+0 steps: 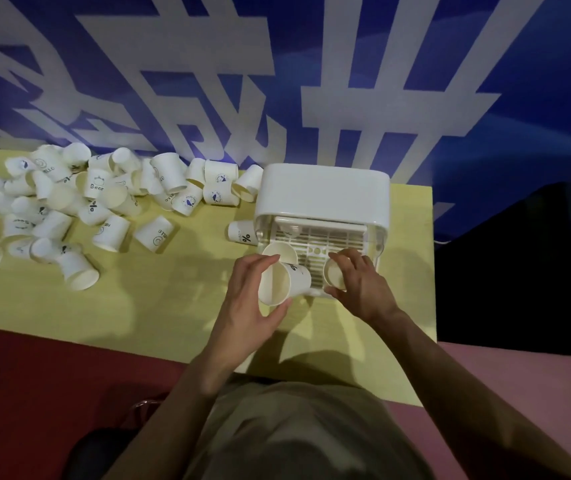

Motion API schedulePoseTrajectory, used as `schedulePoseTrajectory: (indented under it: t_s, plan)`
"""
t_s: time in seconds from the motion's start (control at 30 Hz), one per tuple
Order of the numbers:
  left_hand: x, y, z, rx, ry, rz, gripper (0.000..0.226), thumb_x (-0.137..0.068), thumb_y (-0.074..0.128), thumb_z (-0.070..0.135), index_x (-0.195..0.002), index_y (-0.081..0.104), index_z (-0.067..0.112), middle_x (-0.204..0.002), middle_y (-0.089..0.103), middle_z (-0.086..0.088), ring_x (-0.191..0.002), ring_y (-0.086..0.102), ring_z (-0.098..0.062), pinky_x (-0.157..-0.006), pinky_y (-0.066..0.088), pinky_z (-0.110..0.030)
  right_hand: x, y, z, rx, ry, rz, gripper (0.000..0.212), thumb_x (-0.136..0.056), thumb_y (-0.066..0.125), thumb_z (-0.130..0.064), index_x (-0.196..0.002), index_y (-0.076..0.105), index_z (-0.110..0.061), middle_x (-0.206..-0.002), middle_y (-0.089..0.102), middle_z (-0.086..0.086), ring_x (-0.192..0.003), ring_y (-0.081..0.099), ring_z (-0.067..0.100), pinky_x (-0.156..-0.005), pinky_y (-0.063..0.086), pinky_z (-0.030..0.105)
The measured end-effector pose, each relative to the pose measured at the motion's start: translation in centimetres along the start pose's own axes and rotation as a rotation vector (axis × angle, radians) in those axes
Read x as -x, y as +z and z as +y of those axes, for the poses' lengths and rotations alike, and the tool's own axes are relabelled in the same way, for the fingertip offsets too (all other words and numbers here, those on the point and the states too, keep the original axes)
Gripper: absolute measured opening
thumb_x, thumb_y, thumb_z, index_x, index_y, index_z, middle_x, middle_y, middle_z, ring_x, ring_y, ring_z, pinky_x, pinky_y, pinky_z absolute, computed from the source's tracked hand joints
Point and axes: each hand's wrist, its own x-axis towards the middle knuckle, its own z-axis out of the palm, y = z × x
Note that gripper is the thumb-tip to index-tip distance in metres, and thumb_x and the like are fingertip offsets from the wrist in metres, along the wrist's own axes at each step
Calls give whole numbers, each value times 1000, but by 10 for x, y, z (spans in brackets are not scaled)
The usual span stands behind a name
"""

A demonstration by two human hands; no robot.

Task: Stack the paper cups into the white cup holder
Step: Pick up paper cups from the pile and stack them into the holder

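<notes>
The left hand is curling its fingers round a white printed paper cup, mouth facing the camera, base pointing toward the white slatted plastic cup holder just beyond. The right hand is gripping a smaller-looking white paper cup at the tray's front.

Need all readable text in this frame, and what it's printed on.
"Bear": cup in the pile.
"%": cup lying beside the white cup holder.
"%": another pile cup.
"HELLO", partly legible, upside down: cup near the pile's back.
Cup held in the left hand: dark mark, mostly hidden.
Small round logos on other cups: too blurred.
Big white characters on the blue wall: cropped, unreadable.
</notes>
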Motion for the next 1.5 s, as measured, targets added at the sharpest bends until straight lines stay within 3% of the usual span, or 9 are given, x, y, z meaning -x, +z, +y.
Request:
schedulePoseTrajectory:
  t_s: [0.1, 0.3, 0.5, 0.67, 0.83, 1.07, 1.27, 1.5]
  plan:
    - [-3, 5, 3, -31, -22, -14, 69, -86, 80, 24, -146, 47, 21, -141, 38, 7, -136, 43, -8, -110, 36, -15, -3, 7, 4, -19, -30, -21, 79, -80, 87, -34, -146, 51, -9, -139, 54, 14, -118, 56, 40, -75, 60, 49]
    - [-12, 15, 8, -70, -17, -55, 71, -86, 81, 27, -148, 46, 24, -141, 38, 6, -135, 43, -8, -108, 31, -8, -9, 10, 5, -20, -27, -45, 77, -82, 82, -47, -145, 52, -14, -137, 54, 13, -114, 58, 39, -74, 58, 47]
    - [-26, 31, 14, -137, 29, -93, 69, -87, 77, 32, -148, 46, 25, -142, 38, 5, -135, 44, -12, -104, 45, -25, 5, -2, 12, -111, 13, 25, 84, -81, 77, -58, -148, 50, -15, -138, 52, 9, -114, 56, 35, -75, 59, 51]
    - [-40, 56, 18, -188, 91, -136, 69, -87, 78, 23, -149, 47, 22, -144, 38, 3, -137, 43, -14, -106, 49, -30, 42, -14, 29, -186, 121, 114, 81, -84, 79, -51, -149, 44, -19, -144, 47, 7, -124, 52, 31, -85, 57, 48]
    - [-48, 87, 22, -310, 151, -209, 72, -83, 81, 16, -147, 47, 21, -146, 38, 1, -132, 48, -19, -96, 56, -32, 74, -21, 41, -239, 227, 149, 77, -87, 78, -45, -150, 42, -21, -147, 43, 5, -130, 50, 29, -96, 56, 46]
    - [-55, 113, 10, -418, 124, -238, 75, -78, 83, 11, -145, 50, 22, -146, 41, -3, -127, 50, -27, -104, 48, -39, 102, -24, 51, -272, 276, 176, 72, -89, 71, -51, -149, 43, -23, -145, 45, 3, -126, 54, 26, -93, 58, 46]
    - [-62, 126, -4, -434, 43, -332, 73, -83, 82, 29, -147, 50, 20, -149, 43, -5, -135, 46, -29, -109, 44, -44, 108, -25, 60, -267, 270, 186, 68, -93, 64, -54, -148, 44, -20, -144, 46, 4, -124, 56, 23, -95, 57, 38]
    - [-70, 132, -20, -445, -56, -396, 70, -93, 73, 27, -155, 39, 25, -160, 35, 0, -140, 44, -29, -113, 43, -45, 95, -26, 60, -279, 235, 151, 62, -96, 65, -49, -147, 45, -21, -143, 45, 1, -125, 55, 22, -96, 57, 43]
